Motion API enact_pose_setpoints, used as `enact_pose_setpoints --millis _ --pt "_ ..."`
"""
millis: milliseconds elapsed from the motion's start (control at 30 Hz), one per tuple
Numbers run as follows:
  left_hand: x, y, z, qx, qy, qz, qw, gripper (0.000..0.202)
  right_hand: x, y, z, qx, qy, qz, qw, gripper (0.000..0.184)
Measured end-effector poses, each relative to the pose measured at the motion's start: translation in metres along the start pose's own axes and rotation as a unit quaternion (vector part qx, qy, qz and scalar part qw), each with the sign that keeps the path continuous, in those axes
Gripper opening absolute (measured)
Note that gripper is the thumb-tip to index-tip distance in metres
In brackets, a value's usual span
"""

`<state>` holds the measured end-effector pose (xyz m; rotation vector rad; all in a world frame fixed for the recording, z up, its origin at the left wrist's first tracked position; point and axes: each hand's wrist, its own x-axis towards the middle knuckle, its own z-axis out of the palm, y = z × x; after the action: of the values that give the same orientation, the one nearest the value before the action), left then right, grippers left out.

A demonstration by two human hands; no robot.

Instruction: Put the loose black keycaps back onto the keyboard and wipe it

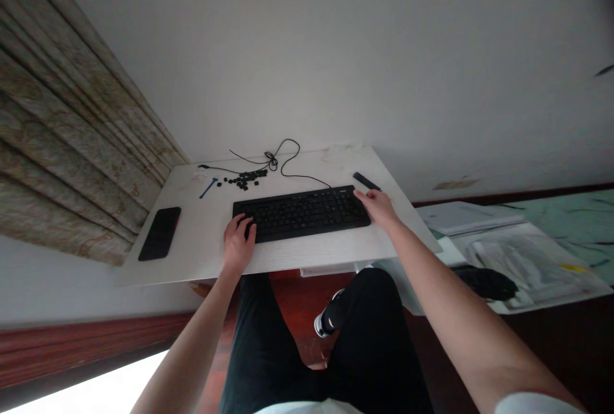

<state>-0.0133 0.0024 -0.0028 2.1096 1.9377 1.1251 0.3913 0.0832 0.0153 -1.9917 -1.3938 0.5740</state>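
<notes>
A black keyboard (300,212) lies slightly tilted across the white table, some of its keys seemingly gone. My left hand (238,242) grips its left end, fingers over the edge and thumb at the front corner. At the opposite end, my right hand (380,207) holds the right edge with the thumb on top; its other fingers are partly hidden. Behind the keyboard lies a pile of loose black keycaps (245,178). Left of the pile is a small blue tool (208,188). A dark narrow bar-shaped object (367,181) rests just beyond my right hand.
A black phone (160,233) lies on the table (201,251) at the left. The keyboard's tied cable (272,161) loops along the back near the wall. A patterned curtain (71,107) hangs at the left. Papers and plastic bags (518,254) lie lower, to the right.
</notes>
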Motion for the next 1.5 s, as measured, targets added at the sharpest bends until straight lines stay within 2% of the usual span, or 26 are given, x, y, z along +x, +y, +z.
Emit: enact_pose_setpoints --millis 67,167,267,367,467,567,633,767,933,1200,1500 --pt "0.001 -0.001 0.000 -0.009 0.001 -0.008 1.000 0.028 -0.018 0.011 0.007 0.067 0.100 -0.032 0.992 0.049" --pt "0.009 -0.007 -0.001 -0.023 0.011 -0.024 0.999 0.027 -0.039 0.018 0.015 0.089 0.147 -0.080 0.982 0.048" --pt "0.034 -0.019 0.000 -0.012 0.014 -0.037 0.999 0.027 -0.050 0.012 0.017 0.021 0.145 -0.121 0.982 0.045" --pt "0.073 -0.032 0.004 0.015 -0.005 -0.036 0.999 0.029 -0.054 0.003 0.019 -0.078 0.132 -0.215 0.965 0.039" --pt "0.114 -0.040 0.014 0.032 -0.066 -0.014 0.997 0.033 -0.055 -0.002 0.021 -0.135 0.103 -0.307 0.937 0.034" --pt "0.144 -0.039 0.026 0.066 -0.143 0.020 0.987 0.036 -0.055 -0.002 0.022 -0.152 0.097 -0.338 0.924 0.033" --pt "0.155 -0.033 0.034 0.100 -0.173 0.043 0.979 0.035 -0.054 -0.001 0.023 -0.156 0.095 -0.343 0.921 0.033" --pt "0.164 -0.022 0.047 0.176 -0.202 0.077 0.960 0.029 -0.053 -0.001 0.024 -0.156 0.082 -0.338 0.924 0.033" --pt "0.169 -0.015 0.050 0.252 -0.220 0.085 0.938 0.029 -0.053 0.000 0.024 -0.152 0.078 -0.332 0.928 0.034" --pt "0.167 -0.013 0.046 0.265 -0.242 0.085 0.929 0.031 -0.053 0.001 0.025 -0.142 0.079 -0.334 0.929 0.035" --pt "0.166 -0.006 0.047 0.252 -0.233 0.057 0.937 0.031 -0.051 0.001 0.025 -0.136 0.076 -0.327 0.932 0.034"
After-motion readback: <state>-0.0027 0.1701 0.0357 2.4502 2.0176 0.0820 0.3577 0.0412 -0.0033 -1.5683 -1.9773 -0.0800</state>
